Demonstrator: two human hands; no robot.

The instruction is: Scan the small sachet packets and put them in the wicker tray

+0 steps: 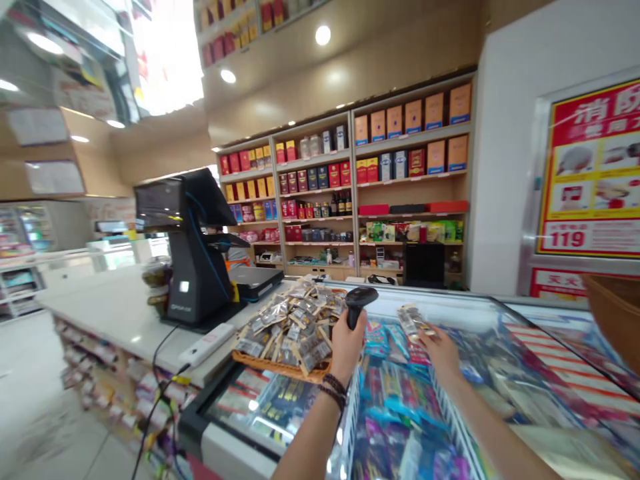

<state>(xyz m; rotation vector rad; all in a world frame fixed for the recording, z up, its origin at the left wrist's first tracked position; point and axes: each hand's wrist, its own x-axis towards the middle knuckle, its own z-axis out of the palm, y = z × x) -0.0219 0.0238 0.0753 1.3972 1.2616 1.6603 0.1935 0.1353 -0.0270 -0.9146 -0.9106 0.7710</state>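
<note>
White-topped bench [100, 290]: carries the black upright terminal [195, 287] at the left hand's ten o'clock. Orange-brown wicker basket [280, 365]: nine o'clock. Left hand [347, 350]: wrapped around the grip of the black handheld scanner [363, 297]. Small clear plastic packet [411, 319]: scanner's three o'clock, pinched by the right hand [443, 350]. For a clean read — the likely step — flatten the packet and aim squarely.
</note>
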